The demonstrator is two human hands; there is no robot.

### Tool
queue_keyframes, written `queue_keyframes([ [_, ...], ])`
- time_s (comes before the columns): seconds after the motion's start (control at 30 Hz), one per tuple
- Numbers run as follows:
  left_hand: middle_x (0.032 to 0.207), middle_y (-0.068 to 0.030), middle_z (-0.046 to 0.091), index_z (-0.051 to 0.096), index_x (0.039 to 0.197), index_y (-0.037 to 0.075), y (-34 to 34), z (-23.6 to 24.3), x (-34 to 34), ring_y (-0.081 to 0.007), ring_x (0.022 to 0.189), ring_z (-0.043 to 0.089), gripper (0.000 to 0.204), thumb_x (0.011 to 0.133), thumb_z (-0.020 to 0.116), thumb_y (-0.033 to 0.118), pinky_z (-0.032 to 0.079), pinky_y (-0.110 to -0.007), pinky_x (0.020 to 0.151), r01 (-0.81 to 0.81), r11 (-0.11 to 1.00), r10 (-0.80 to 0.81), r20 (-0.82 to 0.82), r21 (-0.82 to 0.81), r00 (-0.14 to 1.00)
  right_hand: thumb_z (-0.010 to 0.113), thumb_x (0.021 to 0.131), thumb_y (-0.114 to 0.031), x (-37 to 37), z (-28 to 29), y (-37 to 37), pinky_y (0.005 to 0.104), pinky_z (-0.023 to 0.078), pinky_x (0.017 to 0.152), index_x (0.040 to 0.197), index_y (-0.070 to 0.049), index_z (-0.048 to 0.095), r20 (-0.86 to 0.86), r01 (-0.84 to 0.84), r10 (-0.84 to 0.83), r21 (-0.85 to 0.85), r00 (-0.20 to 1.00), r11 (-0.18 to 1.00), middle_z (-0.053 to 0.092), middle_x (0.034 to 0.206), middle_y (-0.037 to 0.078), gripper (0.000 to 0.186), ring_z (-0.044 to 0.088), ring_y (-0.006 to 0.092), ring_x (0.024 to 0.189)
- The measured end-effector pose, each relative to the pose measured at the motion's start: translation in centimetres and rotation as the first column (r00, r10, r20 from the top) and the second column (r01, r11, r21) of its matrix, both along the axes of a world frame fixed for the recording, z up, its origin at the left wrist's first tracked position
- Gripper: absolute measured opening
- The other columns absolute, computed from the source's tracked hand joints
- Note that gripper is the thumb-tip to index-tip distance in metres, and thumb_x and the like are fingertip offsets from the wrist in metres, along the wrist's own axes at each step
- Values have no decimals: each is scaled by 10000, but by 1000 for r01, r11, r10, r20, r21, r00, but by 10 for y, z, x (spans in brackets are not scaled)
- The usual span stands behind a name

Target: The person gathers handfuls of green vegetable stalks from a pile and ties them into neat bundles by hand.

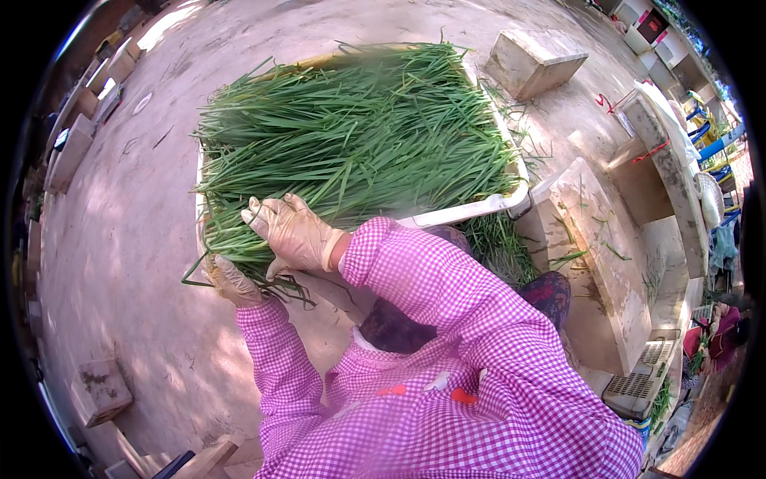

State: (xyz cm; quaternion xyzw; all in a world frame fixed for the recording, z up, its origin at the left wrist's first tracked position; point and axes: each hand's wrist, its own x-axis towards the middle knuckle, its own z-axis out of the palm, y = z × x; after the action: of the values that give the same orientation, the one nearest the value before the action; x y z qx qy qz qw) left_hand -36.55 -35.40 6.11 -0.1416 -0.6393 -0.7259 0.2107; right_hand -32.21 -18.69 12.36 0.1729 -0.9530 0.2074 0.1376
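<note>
A large white plastic crate [463, 211] is heaped with long, flat green garlic chives [343, 136], most lying sideways. At its near left corner, my left hand [234, 281], in a pale thin glove, closes around the drooping end of a bunch of chives [243, 243]. My right hand [291, 231], gloved the same way, reaches across to the left and grips the same bunch from above, with its thumb on the near side. A few loose leaves hang down between the hands. The undersides of the fingers are hidden by the leaves.
A pale stone block [535, 64] stands beyond the crate's far right corner. To the right lies a stone slab [594, 263] with leaf scraps, and a plastic basket [638, 375] beside it. More chives [499, 247] lie below the crate's right side. Another person [722, 335] is at far right.
</note>
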Motion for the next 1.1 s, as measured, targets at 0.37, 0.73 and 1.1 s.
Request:
queue_keyframes([
  [0.37, 1228, -149, 560, 406, 1348, -51, 52, 76, 31, -235, 1092, 577, 747, 911, 524, 543, 498, -358, 931, 284, 854, -310, -12, 436, 951, 771, 695, -404, -7, 4, 25, 388, 432, 949, 1383, 11, 408, 50, 78, -70, -174, 996, 982, 575, 1219, 181, 881, 572, 315, 1066],
  [0.73, 1345, -227, 497, 421, 1344, -62, 27, 56, 14, -345, 1307, 426, 519, 927, 518, 232, 267, -485, 1148, 446, 395, -459, -248, 803, 853, 785, 717, -117, 19, 37, 73, 282, 419, 983, 1378, -77, 469, 252, 200, 1, -771, 968, 605, 572, 1267, 80, 734, 551, 184, 1117],
  [1.1, 1416, -153, 371, -90, 1516, 175, 77, 84, 37, -283, 1273, 438, 1358, 602, 901, 335, 378, -453, 1070, 615, 742, -630, -38, 266, 776, 779, 725, -134, 31, 41, 70, 301, 418, 990, 1367, -79, 481, 266, 199, 4, -731, 964, 652, 545, 1297, 104, 709, 539, 206, 1155],
])
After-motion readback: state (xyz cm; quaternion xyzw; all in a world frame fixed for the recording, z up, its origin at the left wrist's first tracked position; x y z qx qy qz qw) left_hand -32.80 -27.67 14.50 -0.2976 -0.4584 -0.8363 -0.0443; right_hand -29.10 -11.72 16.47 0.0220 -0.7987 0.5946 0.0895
